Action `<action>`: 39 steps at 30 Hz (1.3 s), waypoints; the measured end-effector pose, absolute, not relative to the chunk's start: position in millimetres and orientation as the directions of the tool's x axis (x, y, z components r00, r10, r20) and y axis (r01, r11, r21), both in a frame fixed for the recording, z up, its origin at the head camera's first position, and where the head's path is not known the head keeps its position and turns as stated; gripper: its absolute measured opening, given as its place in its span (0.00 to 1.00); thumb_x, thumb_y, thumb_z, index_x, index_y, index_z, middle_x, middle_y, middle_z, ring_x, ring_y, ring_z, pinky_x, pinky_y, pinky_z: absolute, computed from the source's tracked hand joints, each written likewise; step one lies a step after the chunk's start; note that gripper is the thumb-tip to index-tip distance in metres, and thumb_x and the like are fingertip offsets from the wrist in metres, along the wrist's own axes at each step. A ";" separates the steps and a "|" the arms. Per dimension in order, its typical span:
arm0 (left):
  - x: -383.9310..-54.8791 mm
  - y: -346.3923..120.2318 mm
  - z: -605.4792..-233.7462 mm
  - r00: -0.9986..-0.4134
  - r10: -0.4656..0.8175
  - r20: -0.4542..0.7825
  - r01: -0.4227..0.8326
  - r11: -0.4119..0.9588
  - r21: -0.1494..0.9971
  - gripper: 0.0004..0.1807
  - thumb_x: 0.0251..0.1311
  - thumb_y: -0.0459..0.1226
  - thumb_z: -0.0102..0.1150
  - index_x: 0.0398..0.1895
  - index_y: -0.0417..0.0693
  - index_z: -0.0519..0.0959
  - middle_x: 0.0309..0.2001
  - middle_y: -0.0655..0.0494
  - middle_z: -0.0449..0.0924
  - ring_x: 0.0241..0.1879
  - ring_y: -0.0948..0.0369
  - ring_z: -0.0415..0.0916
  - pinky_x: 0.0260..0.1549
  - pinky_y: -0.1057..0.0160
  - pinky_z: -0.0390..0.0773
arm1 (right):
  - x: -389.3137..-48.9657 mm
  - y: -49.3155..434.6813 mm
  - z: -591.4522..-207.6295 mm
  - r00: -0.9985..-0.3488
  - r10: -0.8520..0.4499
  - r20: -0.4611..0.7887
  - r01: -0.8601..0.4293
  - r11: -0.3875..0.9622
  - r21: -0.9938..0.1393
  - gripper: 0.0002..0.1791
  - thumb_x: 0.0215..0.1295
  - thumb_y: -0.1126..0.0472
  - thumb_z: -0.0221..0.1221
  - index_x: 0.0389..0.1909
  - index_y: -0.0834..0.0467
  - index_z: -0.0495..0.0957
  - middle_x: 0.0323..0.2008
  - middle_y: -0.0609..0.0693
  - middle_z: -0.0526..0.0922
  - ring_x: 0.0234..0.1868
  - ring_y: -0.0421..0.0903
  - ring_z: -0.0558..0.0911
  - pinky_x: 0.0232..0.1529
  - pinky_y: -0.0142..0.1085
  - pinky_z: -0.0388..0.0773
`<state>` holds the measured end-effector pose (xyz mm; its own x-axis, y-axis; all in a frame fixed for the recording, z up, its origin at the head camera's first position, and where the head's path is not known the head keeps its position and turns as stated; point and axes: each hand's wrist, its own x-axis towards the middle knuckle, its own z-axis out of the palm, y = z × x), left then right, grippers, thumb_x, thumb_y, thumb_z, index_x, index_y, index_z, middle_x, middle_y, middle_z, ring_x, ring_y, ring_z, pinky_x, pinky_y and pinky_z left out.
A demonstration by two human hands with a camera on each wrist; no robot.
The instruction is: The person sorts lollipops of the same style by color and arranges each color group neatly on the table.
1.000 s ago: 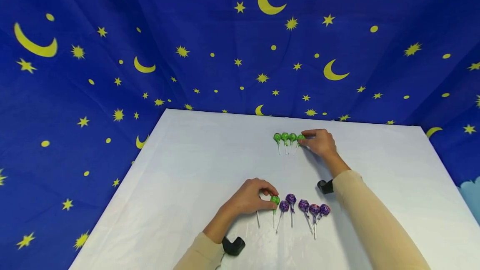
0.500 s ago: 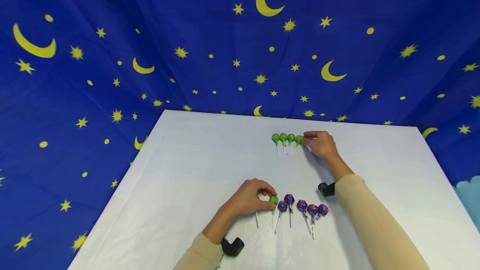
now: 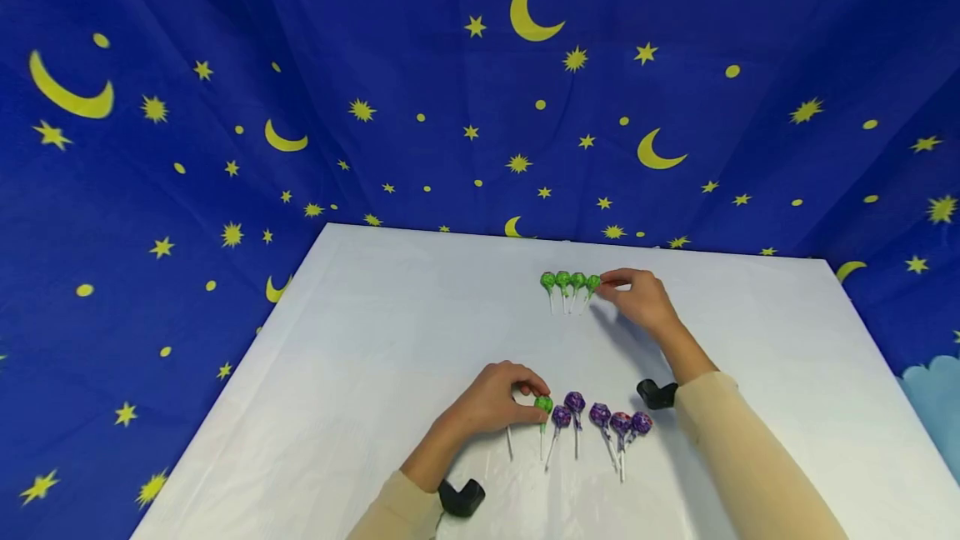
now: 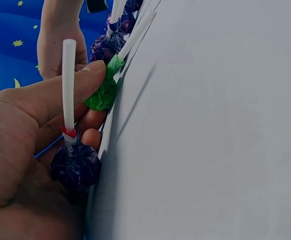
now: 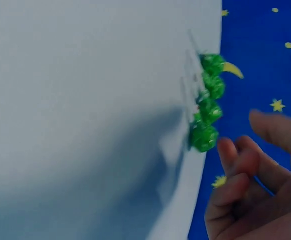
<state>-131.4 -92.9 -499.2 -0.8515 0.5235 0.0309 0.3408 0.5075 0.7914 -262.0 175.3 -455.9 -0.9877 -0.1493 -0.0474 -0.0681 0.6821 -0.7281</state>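
My left hand (image 3: 489, 398) pinches the head of a green-wrapped lollipop (image 4: 103, 95) between thumb and fingers, down at the table surface. Under that palm lies a purple lollipop (image 4: 76, 167), mostly hidden in the head view except its stick. At the far side, several green lollipops (image 3: 562, 279) lie side by side in a row, sticks toward me. My right hand (image 3: 643, 300) is just right of the row's last green lollipop (image 5: 204, 137), thumb and fingers parted with nothing between them.
To the right of my left hand lie several purple lollipops (image 3: 600, 415), two of them crossing sticks. Black wrist cameras (image 3: 657, 394) hang at both sleeves. The white table (image 3: 420, 298) ends at a blue star-and-moon cloth (image 3: 450, 65).
My right hand has let go of the rightmost green lollipop in the far row and drawn slightly away to the right. The left hand keeps its pinch. The head view has shifted slightly.
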 end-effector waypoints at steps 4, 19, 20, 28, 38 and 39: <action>-134.5 -91.7 -498.5 -0.848 0.530 0.024 0.342 0.510 0.789 0.13 0.49 0.46 0.74 0.39 0.59 0.85 0.34 0.75 0.78 0.36 0.69 0.73 0.38 0.70 0.71 | -255.2 174.8 -451.8 -0.975 -0.208 -0.077 -0.086 0.672 -0.735 0.21 0.65 0.53 0.61 0.54 0.61 0.79 0.49 0.58 0.81 0.56 0.60 0.73 0.52 0.55 0.69; -132.5 -90.9 -499.5 -0.849 0.528 0.020 0.337 0.512 0.790 0.14 0.49 0.45 0.74 0.41 0.57 0.85 0.34 0.72 0.79 0.35 0.69 0.73 0.38 0.70 0.71 | -225.2 174.0 -441.5 -0.971 -0.240 -0.007 -0.173 0.720 -0.672 0.20 0.63 0.50 0.63 0.51 0.58 0.82 0.44 0.52 0.84 0.47 0.56 0.78 0.43 0.50 0.72; -132.8 -91.2 -499.3 -0.851 0.525 0.023 0.338 0.512 0.790 0.14 0.49 0.44 0.74 0.40 0.57 0.85 0.34 0.72 0.79 0.35 0.69 0.73 0.38 0.69 0.71 | -224.1 173.9 -440.9 -0.970 -0.242 -0.008 -0.175 0.722 -0.669 0.20 0.63 0.51 0.63 0.51 0.58 0.82 0.45 0.52 0.84 0.47 0.56 0.78 0.42 0.50 0.72; -132.4 -91.1 -498.9 -0.853 0.522 0.018 0.335 0.521 0.785 0.14 0.50 0.45 0.74 0.40 0.58 0.85 0.33 0.73 0.78 0.35 0.68 0.73 0.37 0.68 0.71 | -212.1 171.2 -438.9 -0.969 -0.245 0.006 -0.191 0.740 -0.645 0.19 0.62 0.51 0.64 0.49 0.57 0.83 0.46 0.52 0.83 0.36 0.50 0.77 0.36 0.45 0.71; -133.3 -92.7 -498.7 -0.853 0.520 0.040 0.349 0.514 0.784 0.13 0.50 0.45 0.73 0.40 0.58 0.85 0.34 0.71 0.79 0.35 0.67 0.72 0.37 0.69 0.71 | -196.6 172.9 -434.0 -0.967 -0.251 0.039 -0.214 0.727 -0.652 0.18 0.61 0.51 0.65 0.48 0.55 0.83 0.44 0.50 0.84 0.26 0.45 0.74 0.25 0.40 0.69; -133.5 -92.9 -498.5 -0.852 0.521 0.043 0.353 0.513 0.782 0.14 0.50 0.44 0.73 0.41 0.58 0.85 0.34 0.71 0.79 0.35 0.67 0.72 0.37 0.69 0.71 | -194.5 173.6 -433.2 -0.968 -0.250 0.039 -0.213 0.725 -0.655 0.18 0.61 0.50 0.65 0.48 0.55 0.83 0.44 0.49 0.84 0.25 0.45 0.74 0.25 0.40 0.69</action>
<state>-133.5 -92.9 -498.5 -0.8524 0.5211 0.0427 0.3530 0.5133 0.7823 -194.5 173.6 -433.2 -0.9676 -0.2496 0.0388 -0.2132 0.7249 -0.6550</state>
